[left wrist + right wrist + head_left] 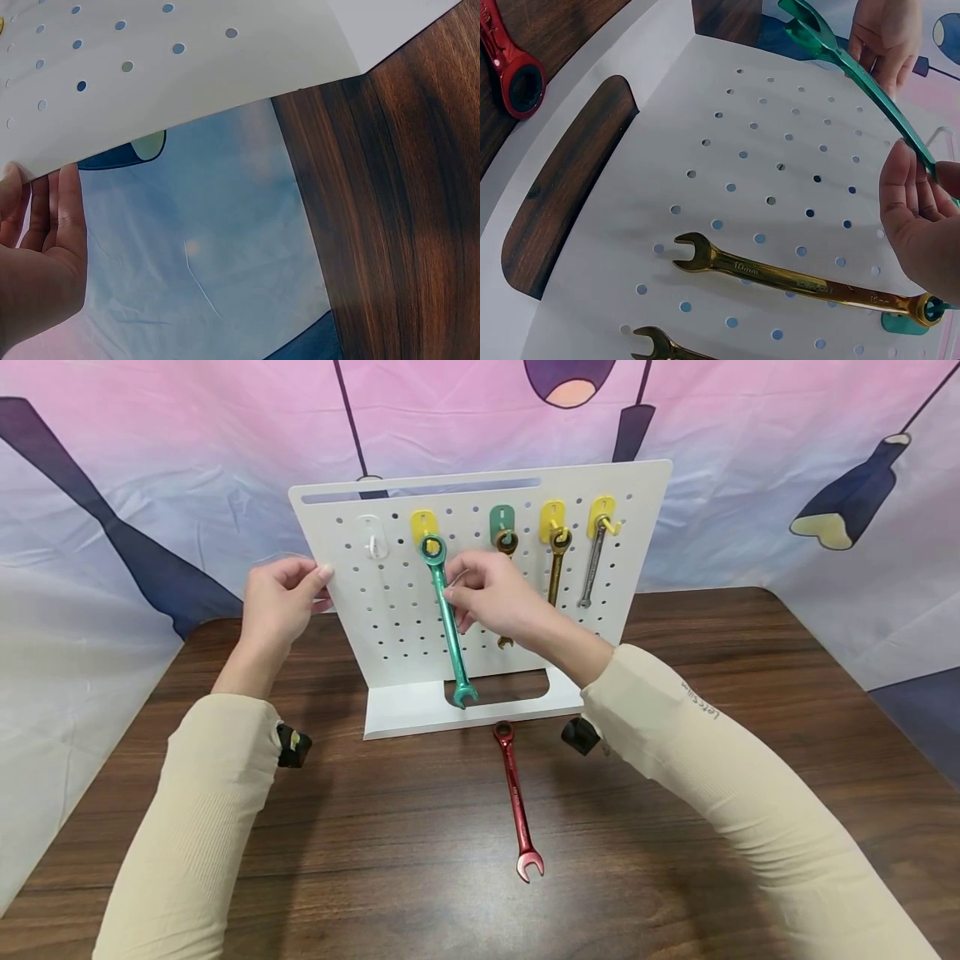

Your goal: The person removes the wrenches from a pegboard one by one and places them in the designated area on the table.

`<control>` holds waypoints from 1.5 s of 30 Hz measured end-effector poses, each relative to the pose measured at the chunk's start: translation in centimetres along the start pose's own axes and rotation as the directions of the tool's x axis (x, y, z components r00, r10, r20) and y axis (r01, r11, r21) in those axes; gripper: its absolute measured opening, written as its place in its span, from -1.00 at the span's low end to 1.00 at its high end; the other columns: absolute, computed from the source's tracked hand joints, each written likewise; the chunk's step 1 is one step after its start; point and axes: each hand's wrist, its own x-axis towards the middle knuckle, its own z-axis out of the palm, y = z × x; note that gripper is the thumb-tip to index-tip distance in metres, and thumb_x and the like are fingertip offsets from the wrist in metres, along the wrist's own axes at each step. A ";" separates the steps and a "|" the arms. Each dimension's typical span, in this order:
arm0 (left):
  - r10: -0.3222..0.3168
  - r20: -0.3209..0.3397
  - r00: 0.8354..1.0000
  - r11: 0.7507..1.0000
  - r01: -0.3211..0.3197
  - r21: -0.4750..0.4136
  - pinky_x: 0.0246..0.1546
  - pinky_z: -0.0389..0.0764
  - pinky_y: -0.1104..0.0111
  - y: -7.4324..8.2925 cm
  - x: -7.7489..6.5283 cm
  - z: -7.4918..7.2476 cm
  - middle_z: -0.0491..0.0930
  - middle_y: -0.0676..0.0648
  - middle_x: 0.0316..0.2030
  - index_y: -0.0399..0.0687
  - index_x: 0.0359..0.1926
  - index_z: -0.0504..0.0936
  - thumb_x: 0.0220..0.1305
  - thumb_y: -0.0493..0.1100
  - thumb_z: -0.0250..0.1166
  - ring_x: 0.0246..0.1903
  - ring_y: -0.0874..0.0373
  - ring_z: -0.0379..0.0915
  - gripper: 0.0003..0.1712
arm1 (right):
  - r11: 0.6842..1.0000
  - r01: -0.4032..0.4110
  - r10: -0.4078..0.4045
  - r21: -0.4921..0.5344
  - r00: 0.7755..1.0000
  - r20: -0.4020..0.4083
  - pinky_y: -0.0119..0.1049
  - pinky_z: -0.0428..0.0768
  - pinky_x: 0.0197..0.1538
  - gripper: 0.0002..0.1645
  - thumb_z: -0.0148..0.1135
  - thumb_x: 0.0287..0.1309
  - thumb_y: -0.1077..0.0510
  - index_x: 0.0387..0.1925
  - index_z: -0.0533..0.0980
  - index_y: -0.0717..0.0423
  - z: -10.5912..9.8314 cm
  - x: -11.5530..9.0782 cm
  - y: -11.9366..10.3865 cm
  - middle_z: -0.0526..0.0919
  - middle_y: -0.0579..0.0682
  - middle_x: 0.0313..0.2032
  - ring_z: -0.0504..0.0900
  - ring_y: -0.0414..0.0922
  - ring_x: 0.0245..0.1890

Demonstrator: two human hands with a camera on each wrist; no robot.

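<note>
My right hand [491, 589] pinches a green combination wrench [452, 631] by its upper shaft. The wrench's ring end overlaps the yellow hook [423, 527] in the head view, and its open end hangs down in front of the board. My left hand [281, 597] grips the left edge of the white pegboard [352, 610] between thumb and fingers; the left wrist view shows those fingers [69, 214] behind the edge. Below the board a red combination wrench [516, 802] lies on the table.
Two gold wrenches [557, 564] and a grey wrench [592, 564] hang from hooks on the right. A white hook [372, 539] sits at the upper left of the board. The board's foot [405, 708] stands on the dark wooden table [375, 843], with a printed cloth [450, 418] behind.
</note>
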 end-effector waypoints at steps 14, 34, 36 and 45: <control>-0.016 0.002 1.000 1.000 0.016 -0.001 -0.29 0.62 0.56 0.0 0.0 0.2 0.50 0.04 -0.36 -0.37 -0.11 0.54 0.25 -0.10 0.17 -0.37 0.30 0.47 -0.63 | 0.999 0.039 -0.038 -0.031 0.997 0.061 -0.25 0.66 -0.32 -0.97 0.02 0.24 0.39 -0.27 0.39 0.29 -0.2 -0.8 -1.0 0.54 0.15 -0.44 0.54 -0.02 -0.54; -0.035 0.017 0.999 0.999 0.035 0.005 -0.24 0.62 0.52 0.0 -0.1 -0.1 0.47 0.04 -0.32 -0.35 -0.08 0.53 0.24 -0.05 0.17 -0.35 0.30 0.47 -0.58 | 0.997 -0.044 0.051 -0.058 0.991 0.123 -0.20 0.68 -0.32 -0.96 -0.02 0.23 0.43 -0.31 0.39 0.35 -2.0 -3.3 2.0 0.54 0.17 -0.46 0.55 -0.02 -0.53; -0.035 0.017 0.999 0.999 0.035 0.005 -0.24 0.62 0.52 0.0 -0.1 -0.1 0.47 0.04 -0.32 -0.35 -0.08 0.53 0.24 -0.05 0.17 -0.35 0.30 0.47 -0.58 | 0.997 -0.056 0.064 -0.060 0.990 0.128 -0.18 0.68 -0.32 -0.96 -0.01 0.23 0.42 -0.31 0.39 0.36 -2.3 -3.6 2.5 0.54 0.16 -0.47 0.55 -0.03 -0.54; -0.027 0.015 1.000 0.999 0.027 0.018 -0.27 0.62 0.55 0.0 0.0 -0.1 0.47 0.04 -0.33 -0.37 -0.08 0.53 0.25 -0.06 0.16 -0.36 0.31 0.46 -0.58 | 0.989 -0.121 0.134 -0.091 0.978 0.161 -0.07 0.67 -0.31 -0.97 0.00 0.22 0.42 -0.31 0.37 0.38 -3.7 -5.1 5.0 0.54 0.18 -0.50 0.58 -0.03 -0.58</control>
